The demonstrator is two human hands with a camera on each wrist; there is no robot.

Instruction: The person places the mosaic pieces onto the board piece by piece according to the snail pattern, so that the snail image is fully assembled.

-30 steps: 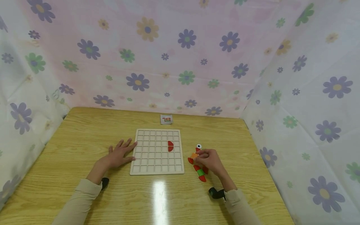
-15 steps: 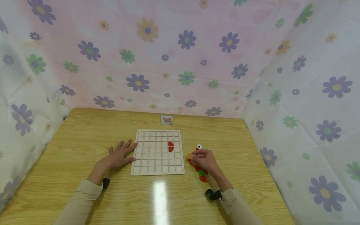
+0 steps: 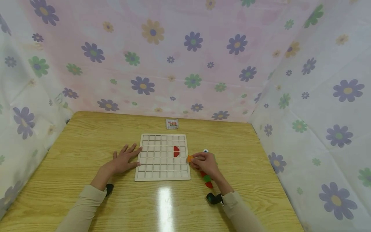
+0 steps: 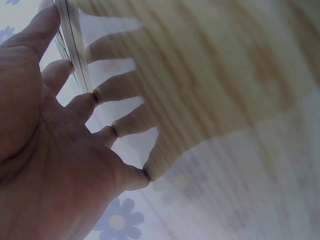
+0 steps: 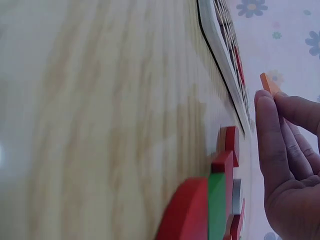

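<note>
My right hand point(image 3: 206, 163) pinches an orange square tile point(image 3: 189, 159) between thumb and fingertips, at the right edge of a wooden grid board point(image 3: 149, 178). In the right wrist view the orange tile point(image 5: 270, 84) is raised above the table. Two red quarter-round pieces point(image 3: 176, 151) sit in the board's cells, together forming a half disc. My left hand point(image 3: 123, 161) lies with fingers spread, thumb and fingertips at the board's left edge. The left wrist view shows the left palm point(image 4: 60, 140) and its fingertips on the shiny tabletop.
Under and beside my right hand lie loose pieces: a green square point(image 3: 207, 178), a red rounded piece point(image 3: 209, 185) and a white eye disc point(image 3: 205, 150), others partly hidden. A small picture card point(image 3: 172, 124) lies behind the board. Flowered sheets point(image 3: 174, 58) enclose the wooden table point(image 3: 116, 209).
My right hand has lifted the orange tile from among the loose pieces and carried it left to the board's right edge. The left hand has stayed in place.
</note>
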